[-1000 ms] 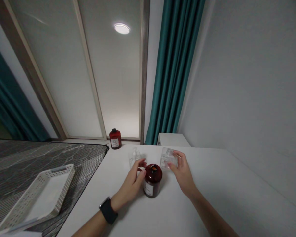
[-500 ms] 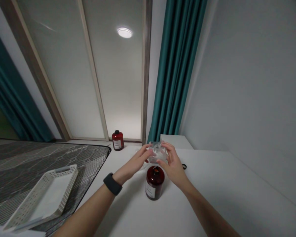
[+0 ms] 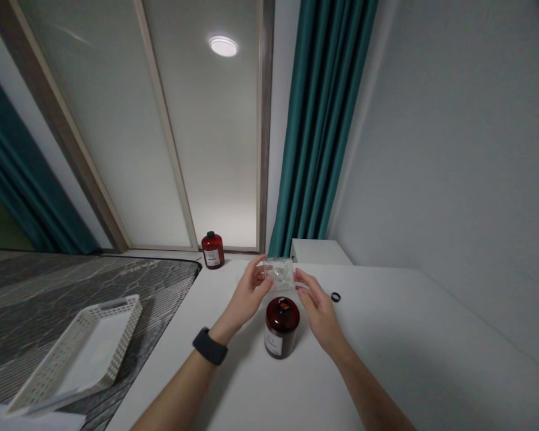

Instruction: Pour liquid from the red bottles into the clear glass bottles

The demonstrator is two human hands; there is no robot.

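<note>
A clear, square-sided container (image 3: 279, 274), glass or plastic, is held up just behind the brown bottle. My left hand (image 3: 251, 290) grips its left side, thumb in front and fingers behind. At its right edge are the fingertips of my right hand (image 3: 317, 305), thumb and forefinger slightly apart and seeming to touch it. Below and between my hands a dark red-brown bottle (image 3: 282, 328) with a white label stands upright on the white table (image 3: 260, 395), its neck uncapped. A small black ring (image 3: 336, 297) lies to the right of my right hand.
A second red-brown bottle (image 3: 212, 250), black-capped, stands at the table's far left corner. To the left, a white perforated basket (image 3: 78, 353) sits on a grey striped surface (image 3: 170, 281). Behind the table are a white box-like block (image 3: 321, 251) and a teal curtain (image 3: 318, 149).
The clear container has shifted slightly left and its facing has turned. My left hand's grip has moved to its side, and my right fingers have drawn back to its right edge.
</note>
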